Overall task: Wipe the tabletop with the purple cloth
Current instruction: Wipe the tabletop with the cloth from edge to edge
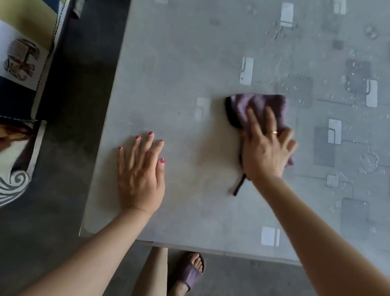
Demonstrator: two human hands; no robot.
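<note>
Hands first: the right hand (265,149) lies palm-down on the purple cloth (258,108), fingers spread and nearly straight, pressing the cloth flat against the tabletop (185,52) rather than gripping it; a ring shows on one finger. The left hand (141,176) rests flat on bare table surface, well apart to the left of the cloth, fingers straight and splayed, holding nothing, and appears to serve as a brace. The cloth is bunched, most of it showing beyond the right fingertips, with a dark edge on its left side and a dark strap (239,184) trailing back past the wrist. Water droplets (358,74) sit scattered on the surface beyond and to the right of the right hand; the area around the left hand looks dry. Judgement: the wiping step is under way, with the wet zone not yet dealt with. The next move calls for steady downward pressure and a sweep of the cloth toward the droplets on the far right, keeping the cloth under the palm so it does not slip free. A foot in a purple slipper (189,272) shows below the near table edge.
</note>
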